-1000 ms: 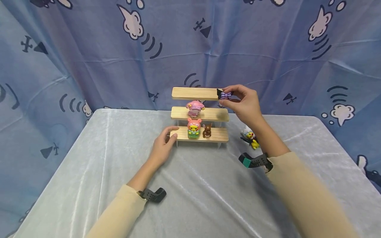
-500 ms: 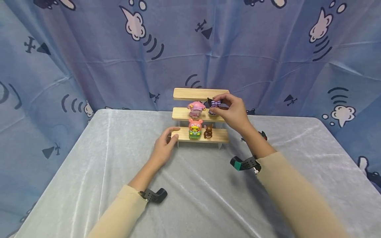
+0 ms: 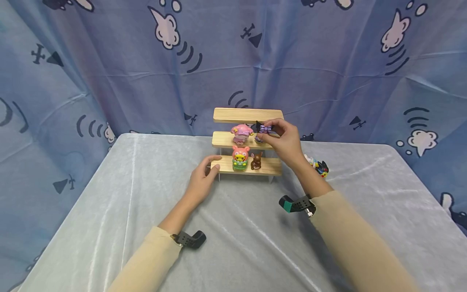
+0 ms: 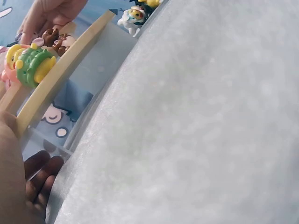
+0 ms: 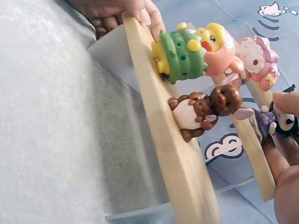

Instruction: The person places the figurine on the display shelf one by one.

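Observation:
My right hand (image 3: 286, 140) pinches a black figurine with a purple bow (image 3: 264, 129) between thumb and fingers, at the right part of the middle shelf of a three-tier wooden display stand (image 3: 271, 166). In the right wrist view its base meets the shelf or hovers just at it; I cannot tell which. My left hand (image 3: 198, 182) grips the left end of the bottom shelf, thumb on top. Left of the held figurine stands a pink figurine (image 3: 241, 134). On the bottom shelf are a pink-and-green figurine (image 3: 240, 159) and a brown animal figurine (image 3: 256, 161).
Beyond my right forearm, a few more figurines (image 3: 322, 168) lie on the pale cloth-covered table (image 3: 153, 182), partly hidden by the arm. The top shelf (image 3: 244, 115) bears nothing. A blue patterned curtain (image 3: 219, 52) hangs behind the table.
My right hand has carried the black figurine down and left, from beside the top shelf to the middle shelf next to the pink figurine. My left hand keeps its grip.

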`<state>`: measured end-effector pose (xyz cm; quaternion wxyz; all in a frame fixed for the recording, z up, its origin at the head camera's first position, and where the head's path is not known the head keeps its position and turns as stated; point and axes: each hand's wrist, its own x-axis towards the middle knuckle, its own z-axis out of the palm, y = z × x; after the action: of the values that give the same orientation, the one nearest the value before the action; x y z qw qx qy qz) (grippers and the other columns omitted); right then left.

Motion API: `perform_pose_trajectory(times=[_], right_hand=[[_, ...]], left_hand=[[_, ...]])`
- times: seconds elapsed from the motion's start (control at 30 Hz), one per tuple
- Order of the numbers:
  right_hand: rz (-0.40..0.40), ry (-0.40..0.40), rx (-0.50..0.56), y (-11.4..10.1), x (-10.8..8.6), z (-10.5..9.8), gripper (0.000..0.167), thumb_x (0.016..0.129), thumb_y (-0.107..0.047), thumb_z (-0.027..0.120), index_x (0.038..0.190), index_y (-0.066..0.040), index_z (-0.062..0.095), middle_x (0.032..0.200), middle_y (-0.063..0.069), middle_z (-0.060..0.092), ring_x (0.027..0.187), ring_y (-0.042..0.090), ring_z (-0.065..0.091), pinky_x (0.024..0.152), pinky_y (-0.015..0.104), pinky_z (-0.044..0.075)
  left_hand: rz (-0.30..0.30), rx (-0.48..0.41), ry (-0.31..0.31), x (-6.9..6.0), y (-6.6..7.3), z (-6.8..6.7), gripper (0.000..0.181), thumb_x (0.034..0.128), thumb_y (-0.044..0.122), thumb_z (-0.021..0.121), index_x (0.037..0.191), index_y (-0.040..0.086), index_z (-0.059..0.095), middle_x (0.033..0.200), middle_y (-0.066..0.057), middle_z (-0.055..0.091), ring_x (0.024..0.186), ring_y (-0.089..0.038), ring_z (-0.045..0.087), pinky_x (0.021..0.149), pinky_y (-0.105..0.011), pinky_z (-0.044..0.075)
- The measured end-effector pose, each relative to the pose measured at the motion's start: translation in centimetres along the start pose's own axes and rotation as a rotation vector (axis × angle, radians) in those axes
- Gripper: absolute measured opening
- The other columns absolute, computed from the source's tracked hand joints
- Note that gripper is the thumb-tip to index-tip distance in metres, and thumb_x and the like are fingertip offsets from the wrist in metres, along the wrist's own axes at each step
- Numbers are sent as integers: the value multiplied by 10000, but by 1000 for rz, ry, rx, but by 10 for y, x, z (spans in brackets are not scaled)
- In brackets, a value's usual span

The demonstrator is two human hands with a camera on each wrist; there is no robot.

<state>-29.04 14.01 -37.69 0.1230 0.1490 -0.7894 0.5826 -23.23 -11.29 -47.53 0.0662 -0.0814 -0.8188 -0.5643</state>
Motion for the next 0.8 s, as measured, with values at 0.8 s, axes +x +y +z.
perform_pose_trajectory(times=[0.8], right_hand=[[-21,-51,-53,1,-4,4,441,849,25,774,1255,5,603,1237,167,617,1136,224,635,956,271,554]], left_hand=[[0,-1,-4,-1,0,-1,321,1048,324,527,1339,213,602,1208,-65,683,980,-244,668,828,-334,498]])
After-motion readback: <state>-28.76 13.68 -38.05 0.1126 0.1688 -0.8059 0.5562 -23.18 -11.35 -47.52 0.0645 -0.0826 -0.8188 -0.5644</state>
